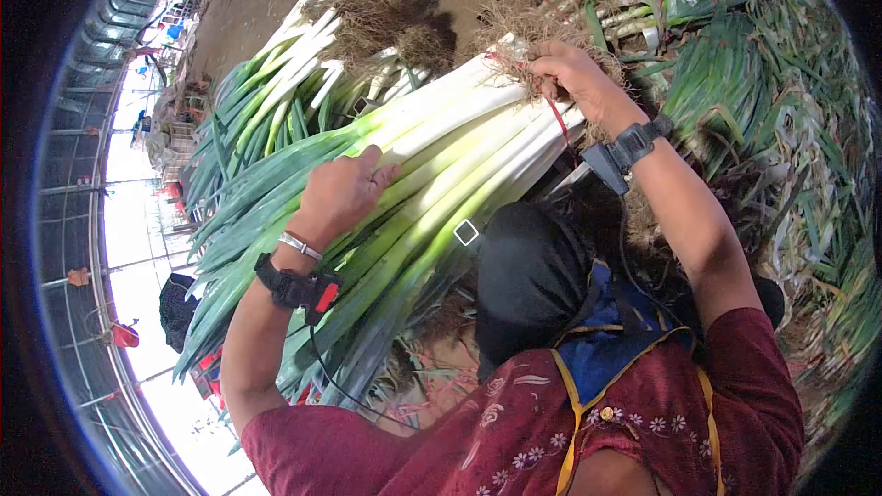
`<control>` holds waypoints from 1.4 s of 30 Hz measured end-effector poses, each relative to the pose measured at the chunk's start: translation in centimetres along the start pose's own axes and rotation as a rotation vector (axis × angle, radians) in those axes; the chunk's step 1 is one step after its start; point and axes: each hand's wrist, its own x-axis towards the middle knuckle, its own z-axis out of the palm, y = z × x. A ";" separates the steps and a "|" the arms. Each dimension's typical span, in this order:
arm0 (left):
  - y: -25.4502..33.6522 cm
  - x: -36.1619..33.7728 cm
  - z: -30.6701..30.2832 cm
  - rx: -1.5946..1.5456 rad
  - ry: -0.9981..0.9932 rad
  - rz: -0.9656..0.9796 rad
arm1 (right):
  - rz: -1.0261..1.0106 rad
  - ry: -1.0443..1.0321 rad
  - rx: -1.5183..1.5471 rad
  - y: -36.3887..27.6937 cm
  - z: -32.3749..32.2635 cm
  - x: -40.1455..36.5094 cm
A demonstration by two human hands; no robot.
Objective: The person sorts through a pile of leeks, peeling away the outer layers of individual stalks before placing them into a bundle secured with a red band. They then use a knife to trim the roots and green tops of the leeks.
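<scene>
A large bundle of leeks [441,152] lies slantwise in front of me, white root ends at the upper right and green leaves spreading to the lower left. My left hand [342,191] is closed on the stalks near mid-length, its fingertips partly hidden. At the root end my right hand [577,81] has its fingers bent together around a thin red string [558,119], which crosses the white stalks. Dry, tangled roots surround those fingers and cover part of the grip.
More leeks [289,73] with soil-covered roots [404,23] lie on the ground beyond the bundle. Heaps of leeks and loose leaves [726,73] fill the right side. My dark-covered knee [528,280] is close below the bundle. A cable [335,381] hangs from the left wrist device.
</scene>
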 end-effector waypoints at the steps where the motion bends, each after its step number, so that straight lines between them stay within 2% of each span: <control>1: -0.1 0.0 0.1 -0.007 0.009 0.011 | 0.002 0.010 -0.007 0.0 0.1 0.0; 5: 0.1 0.5 0.3 -0.011 0.025 0.049 | 0.029 0.043 0.016 0.1 0.2 -0.2; 8: 0.6 1.8 0.9 -0.038 0.088 0.137 | -0.036 -0.027 -0.028 0.1 0.0 -0.1; 9: 0.7 2.5 1.0 -0.055 0.122 0.182 | 0.003 -0.037 -0.107 0.0 -0.3 -0.2; 11: 0.6 3.6 0.5 -0.040 0.139 0.135 | 0.083 -0.058 -0.267 -1.0 -0.3 -0.7; 14: 0.2 3.2 -0.1 -0.034 0.096 0.097 | -0.062 -0.031 -0.726 -1.1 -0.3 -0.6; 17: -1.1 1.6 -1.9 -0.191 0.114 0.122 | -0.540 0.167 -1.270 -0.3 -0.4 -1.8; 19: -4.5 1.0 -1.5 -0.322 0.183 0.115 | -0.652 0.214 -1.192 -0.1 -2.0 -1.8; 20: -5.0 0.7 -1.9 -0.328 0.208 0.047 | -0.706 0.239 -1.150 0.0 -2.7 -1.8; 22: -5.5 -0.1 -3.1 -0.337 0.259 -0.088 | -0.765 0.223 -1.233 0.2 -3.5 -1.4; 23: -5.4 0.0 -3.4 -0.318 0.278 -0.089 | -0.797 0.216 -1.275 0.2 -3.7 -1.2; 25: -5.2 0.4 -3.9 -0.280 0.316 -0.092 | -0.709 0.089 -1.380 0.3 -3.5 -1.2; 26: -4.8 0.6 -3.8 -0.388 0.247 -0.113 | -0.664 0.025 -1.431 0.3 -3.3 -1.3; 28: -3.5 1.2 -3.6 -0.601 0.101 -0.152 | -0.693 0.040 -1.475 0.5 -2.8 -1.5; 29: -2.9 1.4 -3.4 -0.678 0.065 -0.082 | -0.706 0.048 -1.496 0.6 -2.6 -1.6; 33: -1.5 2.7 -2.2 -0.867 -0.018 -0.005 | -0.687 0.065 -1.506 0.4 -2.5 -2.0; 38: -0.3 2.5 -2.8 -0.870 -0.090 -0.017 | -0.751 0.183 -1.471 1.2 -1.8 -3.7; 42: -0.5 2.5 -2.7 -0.896 -0.098 -0.012 | -0.933 0.322 -1.383 2.2 -1.3 -4.3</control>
